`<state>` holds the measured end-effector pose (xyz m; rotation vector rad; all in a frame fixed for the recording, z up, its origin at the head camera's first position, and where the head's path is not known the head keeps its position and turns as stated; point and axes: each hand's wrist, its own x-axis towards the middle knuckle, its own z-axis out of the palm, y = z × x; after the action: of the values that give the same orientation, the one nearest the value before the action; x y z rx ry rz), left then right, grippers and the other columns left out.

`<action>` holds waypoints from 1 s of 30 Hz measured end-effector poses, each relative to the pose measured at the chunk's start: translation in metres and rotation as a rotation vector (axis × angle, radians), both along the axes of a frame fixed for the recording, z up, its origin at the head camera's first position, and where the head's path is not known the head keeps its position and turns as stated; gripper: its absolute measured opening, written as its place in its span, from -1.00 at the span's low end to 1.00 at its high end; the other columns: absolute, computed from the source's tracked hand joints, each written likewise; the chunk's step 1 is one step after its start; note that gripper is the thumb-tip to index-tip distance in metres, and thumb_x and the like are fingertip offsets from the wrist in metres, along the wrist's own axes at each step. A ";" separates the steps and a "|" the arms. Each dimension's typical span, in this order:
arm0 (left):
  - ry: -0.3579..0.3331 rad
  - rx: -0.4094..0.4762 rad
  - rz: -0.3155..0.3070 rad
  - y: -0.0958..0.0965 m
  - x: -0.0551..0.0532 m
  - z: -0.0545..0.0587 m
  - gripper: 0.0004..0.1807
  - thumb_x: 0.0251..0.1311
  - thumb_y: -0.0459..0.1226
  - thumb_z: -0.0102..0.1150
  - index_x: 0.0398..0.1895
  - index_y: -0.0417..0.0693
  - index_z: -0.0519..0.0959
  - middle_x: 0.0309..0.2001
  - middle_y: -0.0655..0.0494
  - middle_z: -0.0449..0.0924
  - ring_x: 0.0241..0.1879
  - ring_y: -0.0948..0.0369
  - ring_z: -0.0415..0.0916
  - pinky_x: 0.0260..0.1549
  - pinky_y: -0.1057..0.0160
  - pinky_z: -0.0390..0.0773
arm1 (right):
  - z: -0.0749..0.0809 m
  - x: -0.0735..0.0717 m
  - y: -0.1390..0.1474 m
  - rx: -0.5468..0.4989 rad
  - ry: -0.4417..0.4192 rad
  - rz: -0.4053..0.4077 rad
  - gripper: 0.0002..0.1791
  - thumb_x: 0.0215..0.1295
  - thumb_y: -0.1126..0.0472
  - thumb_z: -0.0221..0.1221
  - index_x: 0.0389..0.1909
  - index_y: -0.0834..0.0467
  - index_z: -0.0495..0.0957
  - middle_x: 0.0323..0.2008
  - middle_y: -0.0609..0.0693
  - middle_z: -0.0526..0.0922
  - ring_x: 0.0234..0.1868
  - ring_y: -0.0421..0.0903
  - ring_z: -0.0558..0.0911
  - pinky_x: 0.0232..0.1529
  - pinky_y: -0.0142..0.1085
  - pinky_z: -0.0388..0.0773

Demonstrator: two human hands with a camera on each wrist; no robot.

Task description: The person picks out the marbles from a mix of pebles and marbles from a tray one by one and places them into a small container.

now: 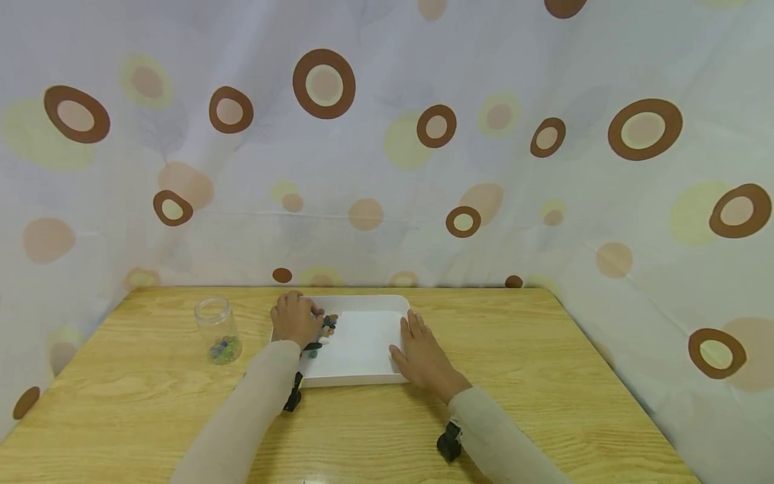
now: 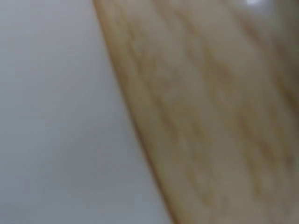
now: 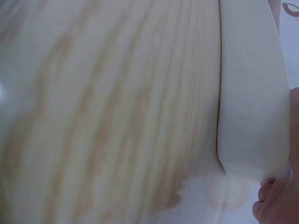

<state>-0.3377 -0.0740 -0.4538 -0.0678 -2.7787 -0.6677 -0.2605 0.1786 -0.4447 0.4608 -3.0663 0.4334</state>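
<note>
A shallow white tray [image 1: 363,344] sits on the table, with several small dark and brown stones [image 1: 329,324] near its left side. My left hand [image 1: 296,319] is over the tray's left rim with bent fingers close to the stones. Its palm and some fingertips are hidden, so a grip cannot be made out. Along the tray's right rim rests my right hand [image 1: 423,353], fingers mostly straight, thumb reaching inward. The left wrist view is blurred and shows only the tray wall [image 2: 60,116] and wood. Fingers [image 3: 268,200] appear beside the tray's far end in the right wrist view.
A clear jar [image 1: 216,329] holding green and blue glass pieces stands left of the tray. The wooden table [image 1: 532,403] extends around it, ending at a patterned curtain [image 1: 375,168] behind and at both sides.
</note>
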 end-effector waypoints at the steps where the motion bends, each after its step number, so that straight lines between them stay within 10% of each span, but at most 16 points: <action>1: -0.006 0.000 -0.002 0.000 0.000 0.000 -0.82 0.13 -0.17 0.30 -0.52 -0.05 0.61 0.19 -0.18 0.42 0.25 -0.17 0.22 0.16 -0.21 0.26 | 0.000 0.000 0.000 -0.003 0.002 0.002 -0.26 0.50 -0.05 -0.17 0.43 0.41 -0.04 0.48 0.33 -0.17 0.50 0.21 -0.14 0.45 0.04 -0.08; 13: 0.039 0.028 -0.062 -0.005 0.002 0.012 -0.83 0.15 -0.21 0.25 -0.42 -0.13 0.68 0.19 -0.25 0.42 0.24 -0.24 0.21 0.19 -0.25 0.22 | -0.001 0.000 0.000 -0.007 0.007 0.006 -0.25 0.49 -0.07 -0.17 0.44 0.40 -0.04 0.48 0.31 -0.17 0.50 0.20 -0.14 0.46 0.03 -0.08; 30: 0.314 -0.071 -0.219 -0.049 0.040 0.094 -0.88 0.11 -0.27 0.29 -0.38 -0.17 0.66 0.23 -0.28 0.36 0.35 -0.28 0.03 0.20 -0.35 0.13 | 0.002 0.002 0.000 -0.014 0.016 0.006 -0.26 0.49 -0.06 -0.16 0.43 0.40 -0.02 0.48 0.33 -0.15 0.49 0.22 -0.13 0.45 0.03 -0.08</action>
<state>-0.2972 -0.1227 -0.3595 -0.4566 -2.5096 -0.5530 -0.2589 0.1781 -0.4430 0.4701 -3.0451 0.4493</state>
